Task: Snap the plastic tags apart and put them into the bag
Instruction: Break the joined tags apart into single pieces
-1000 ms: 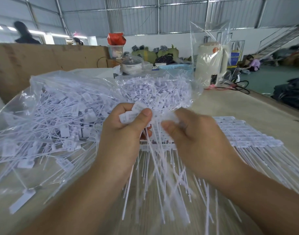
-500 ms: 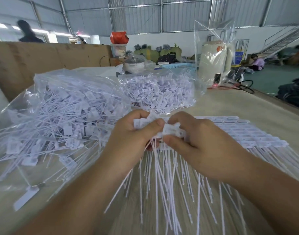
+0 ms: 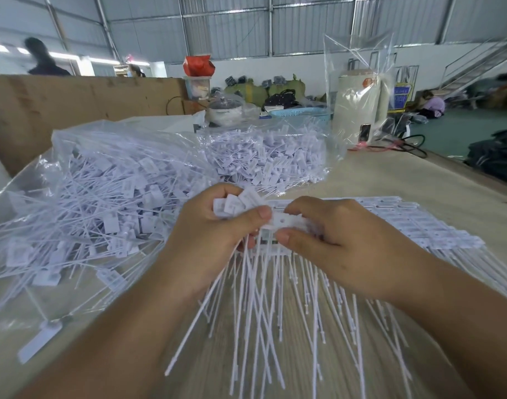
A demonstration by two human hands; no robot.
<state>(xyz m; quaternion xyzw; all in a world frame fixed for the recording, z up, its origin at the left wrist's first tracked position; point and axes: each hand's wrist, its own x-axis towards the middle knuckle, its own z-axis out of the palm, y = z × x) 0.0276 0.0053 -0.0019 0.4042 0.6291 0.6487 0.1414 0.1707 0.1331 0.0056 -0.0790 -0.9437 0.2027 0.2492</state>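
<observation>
The tags (image 3: 286,223) between my hands are white matt plastic, with thin smooth tails. Left of my left hand (image 3: 214,234) the bag (image 3: 82,174) is clear glossy film, wrinkled. Under my hands the table (image 3: 390,180) looks like pale matt wood

Bags crowd the left and far side; bare table shows to the right.

The big clear bag (image 3: 82,197) of loose tags fills the table's left half, a second filled bag (image 3: 272,156) blocks the way straight ahead, and a flat row of joined tags (image 3: 419,226) covers the near right. Beyond that row the table (image 3: 404,174) lies bare up to the wrapped kettle (image 3: 361,105) at the far edge.
</observation>
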